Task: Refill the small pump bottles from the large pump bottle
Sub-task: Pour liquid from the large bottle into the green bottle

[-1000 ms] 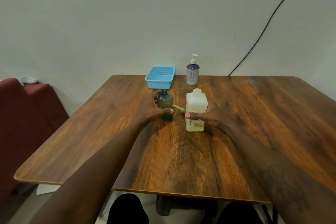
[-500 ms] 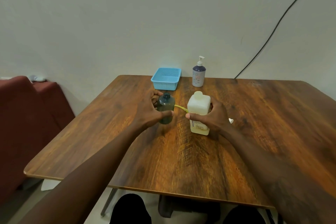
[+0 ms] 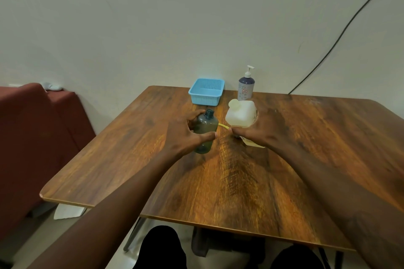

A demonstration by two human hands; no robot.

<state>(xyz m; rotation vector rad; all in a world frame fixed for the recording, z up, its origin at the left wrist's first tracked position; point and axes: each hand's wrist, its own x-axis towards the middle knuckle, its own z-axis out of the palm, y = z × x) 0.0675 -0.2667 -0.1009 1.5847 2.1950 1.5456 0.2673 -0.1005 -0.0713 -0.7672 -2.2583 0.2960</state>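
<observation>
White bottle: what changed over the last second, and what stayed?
The right hand has tipped the white bottle, upright before, neck toward the dark bottle. The left hand still grips the dark bottle; blue basket and pump bottle unmoved.

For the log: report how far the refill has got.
Done: dark bottle has its neck open. In hand: left hand grips it; right hand holds the white bottle tilted beside it. Left: apparently the filling; the pump bottle behind has its pump on.
</observation>
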